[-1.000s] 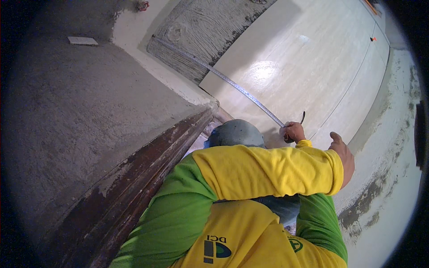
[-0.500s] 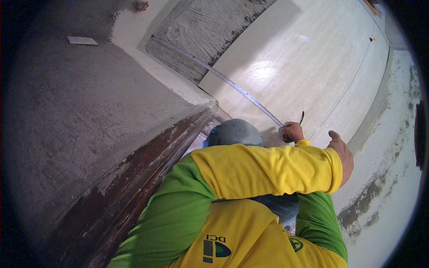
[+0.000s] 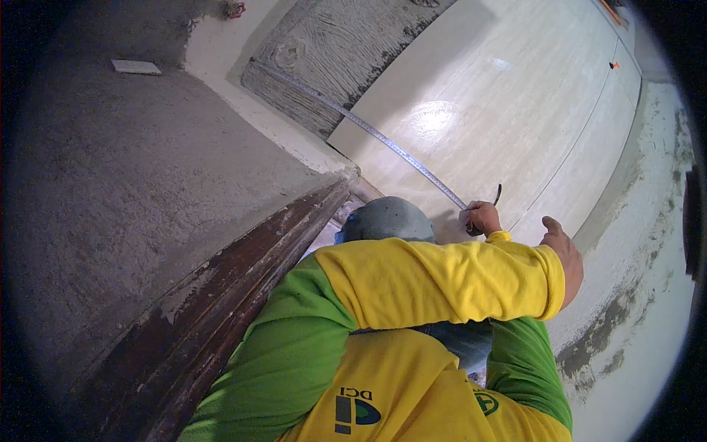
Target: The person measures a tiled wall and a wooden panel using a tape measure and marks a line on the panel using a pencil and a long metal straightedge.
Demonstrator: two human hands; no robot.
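A metal tape measure blade (image 3: 401, 153) stretches diagonally from the rough grey strip (image 3: 324, 55) at upper left, over the pale tiles (image 3: 508, 96). Its near end meets my right hand (image 3: 484, 218), which is closed around the tape's dark case (image 3: 472, 227). A thin dark curved piece (image 3: 498, 193) sticks up beside that hand; its kind is unclear. My left forearm crosses over the right one, in a yellow sleeve. My left hand (image 3: 565, 261) rests at the right, one digit stretched out. Its other fingers are largely hidden, and nothing shows in it.
A worn brown wooden frame (image 3: 243, 272) runs beside a rough grey surface (image 3: 147, 177) on the left. A grey rounded shape (image 3: 389, 219), perhaps my knee, sits below the tape. An orange clip (image 3: 614, 65) stands at a tile joint. A stained white wall (image 3: 633, 309) borders the right.
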